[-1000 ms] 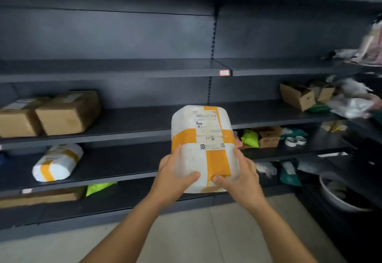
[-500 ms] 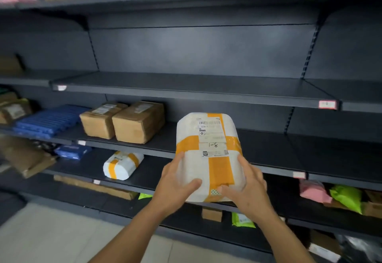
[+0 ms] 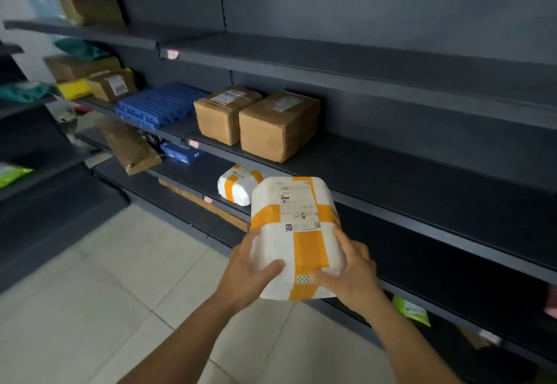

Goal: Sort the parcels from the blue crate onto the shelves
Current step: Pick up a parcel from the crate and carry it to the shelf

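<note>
I hold a white parcel [image 3: 297, 233] crossed with orange tape, its label marked "1-8", upright in front of the dark shelves [image 3: 422, 172]. My left hand [image 3: 251, 266] grips its lower left side with the thumb across the front. My right hand [image 3: 349, 272] grips the lower right side. A smaller white and orange parcel [image 3: 236, 184] lies on a lower shelf just behind the one I hold. The blue crate is not in view.
Two brown boxes [image 3: 256, 121] stand on the middle shelf, with blue plastic trays [image 3: 156, 103] to their left. A brown flat packet [image 3: 129, 148] leans below them. More boxes and bags fill the left end. Pale floor tiles [image 3: 120, 278] lie at lower left.
The view has swung left along the shelves, so the brown boxes and the small white parcel now sit nearer the centre. Both hands keep the same grip on the parcel.
</note>
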`<state>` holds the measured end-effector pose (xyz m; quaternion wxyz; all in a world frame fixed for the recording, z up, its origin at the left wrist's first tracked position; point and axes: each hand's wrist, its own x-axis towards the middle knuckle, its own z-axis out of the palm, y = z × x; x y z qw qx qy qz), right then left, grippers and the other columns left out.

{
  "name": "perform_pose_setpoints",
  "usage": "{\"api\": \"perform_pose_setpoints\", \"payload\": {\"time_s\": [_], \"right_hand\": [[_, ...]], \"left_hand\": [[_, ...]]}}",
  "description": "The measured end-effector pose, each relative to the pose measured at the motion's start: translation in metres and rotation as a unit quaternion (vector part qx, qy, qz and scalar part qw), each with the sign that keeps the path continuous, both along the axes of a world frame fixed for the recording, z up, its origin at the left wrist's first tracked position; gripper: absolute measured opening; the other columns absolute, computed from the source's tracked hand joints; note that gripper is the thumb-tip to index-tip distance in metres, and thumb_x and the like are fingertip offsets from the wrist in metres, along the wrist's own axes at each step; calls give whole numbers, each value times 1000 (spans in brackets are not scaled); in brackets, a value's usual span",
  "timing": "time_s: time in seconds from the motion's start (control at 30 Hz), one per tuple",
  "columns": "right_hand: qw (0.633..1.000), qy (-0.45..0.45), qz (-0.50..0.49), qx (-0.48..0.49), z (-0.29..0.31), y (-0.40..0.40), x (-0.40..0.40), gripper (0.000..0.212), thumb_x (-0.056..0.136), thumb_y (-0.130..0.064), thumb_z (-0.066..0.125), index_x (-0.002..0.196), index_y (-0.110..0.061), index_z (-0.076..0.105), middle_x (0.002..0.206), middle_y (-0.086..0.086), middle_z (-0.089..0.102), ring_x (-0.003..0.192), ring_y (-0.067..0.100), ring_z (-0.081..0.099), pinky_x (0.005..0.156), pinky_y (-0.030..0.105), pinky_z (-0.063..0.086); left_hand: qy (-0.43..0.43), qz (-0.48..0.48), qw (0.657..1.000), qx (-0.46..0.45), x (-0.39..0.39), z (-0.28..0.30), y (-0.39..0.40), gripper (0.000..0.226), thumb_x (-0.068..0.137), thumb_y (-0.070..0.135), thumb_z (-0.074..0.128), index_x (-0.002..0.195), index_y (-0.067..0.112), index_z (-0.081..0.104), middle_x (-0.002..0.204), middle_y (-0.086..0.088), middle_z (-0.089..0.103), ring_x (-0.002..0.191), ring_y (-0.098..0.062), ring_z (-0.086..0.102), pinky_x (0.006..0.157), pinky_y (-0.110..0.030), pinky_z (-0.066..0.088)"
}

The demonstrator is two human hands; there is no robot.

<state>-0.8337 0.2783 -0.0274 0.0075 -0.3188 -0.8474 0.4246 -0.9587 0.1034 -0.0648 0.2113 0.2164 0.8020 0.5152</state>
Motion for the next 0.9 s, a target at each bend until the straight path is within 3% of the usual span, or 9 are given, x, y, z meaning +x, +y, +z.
{"api": "perform_pose_setpoints", "payload": {"time_s": [0.07, 0.1, 0.17, 0.27, 0.43, 0.57, 0.7, 0.8, 0.9], "right_hand": [[999, -35, 1, -16, -14, -7, -21, 100, 74, -40, 77, 148, -43, 9, 144, -1, 19, 132, 23, 25, 101, 41, 38], [999, -48, -2, -25, -22, -10, -33, 101, 73, -40, 77, 148, -44, 9, 144, -1, 19, 133, 23, 27, 102, 42, 39], [997, -63, -14, -47, -39, -17, -59, 103, 72, -41, 78, 148, -45, 9, 144, -1, 20, 132, 24, 29, 103, 42, 41], [994, -94, -30, -56, -62, -28, -98, 103, 73, -41, 78, 148, -44, 7, 144, -1, 19, 133, 25, 28, 101, 43, 41], [988, -124, -67, -61, -102, -34, -160, 103, 71, -48, 76, 148, -43, 9, 146, 3, 21, 132, 28, 33, 100, 45, 45], [987, -126, -82, -53, -139, -24, -196, 101, 73, -51, 75, 149, -40, 9, 147, 6, 21, 132, 30, 33, 99, 44, 45], [987, -118, -98, -51, -174, -1, -227, 103, 68, -53, 77, 149, -39, 14, 146, 9, 22, 131, 34, 35, 100, 50, 44], [990, -101, -91, -38, -207, 21, -250, 112, 51, -65, 68, 148, -41, 18, 144, 11, 29, 127, 35, 40, 98, 54, 45], [992, -86, -88, -33, -239, 47, -272, 109, 47, -67, 65, 144, -48, 20, 142, 12, 36, 123, 36, 43, 94, 54, 47]], "left_hand": [[-10, -4, 1000, 3, -15, -8, -6, 72, 61, 70, 64, 126, 54, 37, 123, 23, 53, 113, -7, 56, 76, -15, 50], [-19, -12, 1000, -4, -26, -13, -9, 70, 61, 69, 64, 124, 53, 39, 121, 23, 54, 111, -8, 57, 73, -13, 50], [-39, -30, 998, -27, -53, -27, -13, 74, 61, 71, 66, 127, 53, 38, 124, 16, 53, 113, -13, 57, 81, -23, 55], [-43, -30, 992, -116, -97, -46, -19, 92, 61, 66, 71, 139, 48, 26, 126, 8, 30, 115, -16, 41, 98, -39, 45], [-50, -81, 979, -179, -172, -79, -16, 101, 59, 63, 75, 143, 39, 24, 127, 5, 28, 122, -22, 39, 99, -38, 44], [-64, -100, 976, -183, -220, -113, 2, 96, 64, 56, 80, 143, 38, 27, 133, 6, 30, 123, -20, 40, 93, -32, 45], [-59, -129, 975, -172, -251, -151, 31, 103, 58, 65, 77, 145, 37, 28, 138, 7, 35, 128, -18, 40, 98, -33, 45], [-57, -138, 971, -186, -275, -175, 56, 102, 67, 50, 79, 150, 33, 22, 147, 2, 28, 135, -23, 33, 104, -32, 37], [-45, -150, 970, -188, -300, -194, 88, 95, 76, 40, 78, 151, 34, 19, 151, 0, 24, 138, -24, 30, 105, -30, 33]]}}
